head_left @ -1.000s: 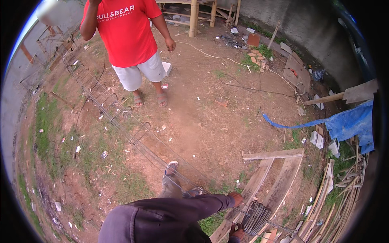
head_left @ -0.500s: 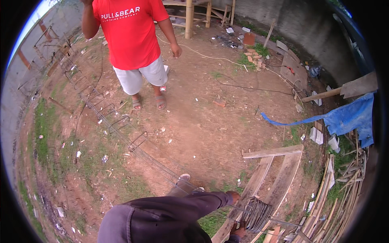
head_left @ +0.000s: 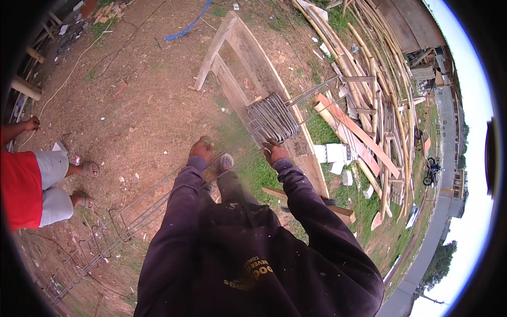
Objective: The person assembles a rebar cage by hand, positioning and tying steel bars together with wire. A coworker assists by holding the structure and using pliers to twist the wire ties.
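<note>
A bundle of dark bent-steel stirrups (head_left: 272,117) hangs on long thin steel rods (head_left: 153,213), above wooden boards. My right hand (head_left: 274,151) is closed at the near edge of the bundle, fingertips curled against the lower steel. My left hand (head_left: 202,149) is beside the rods, left of the bundle. Its fingers are curled in, and what lies under them is hidden. Toward the lower left the rods run into a cage with stirrups spaced along it.
A person in a red shirt (head_left: 22,190) stands at the left. A wooden board frame (head_left: 253,58) lies beneath the bundle. Bamboo poles (head_left: 369,68) are piled to the right, near white blocks (head_left: 335,153). A motorcycle (head_left: 432,171) stands farther off.
My view has swung to the right, so the person in red now appears at the left edge. Both forearms now show fully. My left hand sits farther from the stirrup bundle; the right remains beside it.
</note>
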Demonstrator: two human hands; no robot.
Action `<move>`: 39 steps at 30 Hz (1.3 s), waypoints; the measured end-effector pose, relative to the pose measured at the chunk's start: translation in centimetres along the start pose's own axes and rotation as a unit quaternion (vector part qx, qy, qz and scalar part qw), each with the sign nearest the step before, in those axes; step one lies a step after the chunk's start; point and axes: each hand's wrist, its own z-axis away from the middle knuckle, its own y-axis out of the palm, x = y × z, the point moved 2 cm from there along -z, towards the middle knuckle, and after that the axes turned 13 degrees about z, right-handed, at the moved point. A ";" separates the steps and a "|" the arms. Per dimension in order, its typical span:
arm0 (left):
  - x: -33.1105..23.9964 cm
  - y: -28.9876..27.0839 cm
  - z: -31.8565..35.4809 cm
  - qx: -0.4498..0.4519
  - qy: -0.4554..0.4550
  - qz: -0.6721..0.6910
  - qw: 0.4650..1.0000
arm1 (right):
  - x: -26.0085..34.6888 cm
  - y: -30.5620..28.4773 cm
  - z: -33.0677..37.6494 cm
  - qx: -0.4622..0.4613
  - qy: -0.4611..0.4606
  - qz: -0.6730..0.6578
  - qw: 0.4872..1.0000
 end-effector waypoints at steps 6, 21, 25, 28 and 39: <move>-4.7 2.4 -3.8 -0.003 -0.015 0.061 0.998 | 0.0 -1.0 -0.5 0.050 -0.001 -0.014 0.999; -13.2 15.3 -14.1 -0.044 -0.132 0.378 0.915 | -2.1 -1.9 -1.5 0.082 -0.075 -0.097 0.989; -13.6 16.0 -12.5 -0.031 -0.049 0.345 0.937 | -2.7 -2.2 -1.7 0.112 -0.128 -0.061 0.984; -13.2 16.3 -11.9 -0.013 -0.025 0.267 0.963 | -3.1 -2.1 -1.9 0.128 -0.152 -0.085 0.976; -11.7 13.0 -9.5 0.027 -0.020 0.112 0.993 | -6.9 -6.7 -3.3 -0.027 -0.028 -0.133 0.990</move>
